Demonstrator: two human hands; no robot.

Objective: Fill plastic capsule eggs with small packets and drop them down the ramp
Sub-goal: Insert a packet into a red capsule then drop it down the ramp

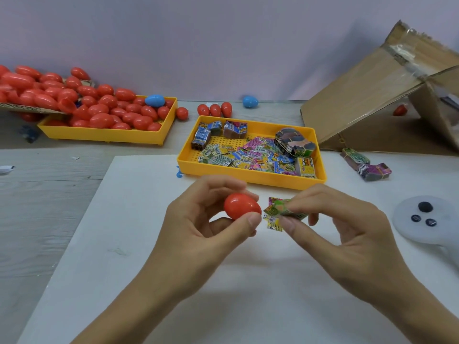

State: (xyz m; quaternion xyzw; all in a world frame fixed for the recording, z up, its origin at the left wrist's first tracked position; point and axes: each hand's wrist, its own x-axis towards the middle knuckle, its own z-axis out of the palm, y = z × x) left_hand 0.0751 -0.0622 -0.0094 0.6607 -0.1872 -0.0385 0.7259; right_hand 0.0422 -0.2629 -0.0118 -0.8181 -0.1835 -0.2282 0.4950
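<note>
My left hand [198, 227] grips a red capsule egg half [241, 206] between thumb and fingers above the white board. Right beside it, my right hand [347, 232] pinches a small green packet [280, 209] at the egg's open side. Two more packets [273, 223] lie on the board under the hands. A yellow tray [250, 178] just behind holds several loose packets and banded bundles. A second yellow tray [99, 137] at the back left is heaped with red eggs and one blue egg [154, 100]. The cardboard ramp [367, 103] rises at the back right.
Three red eggs [214, 110] and a blue egg [250, 101] stand loose by the wall. Two banded packet bundles [365, 165] lie right of the packet tray. A white controller [427, 219] rests at the right edge. A red egg [400, 110] sits under the ramp.
</note>
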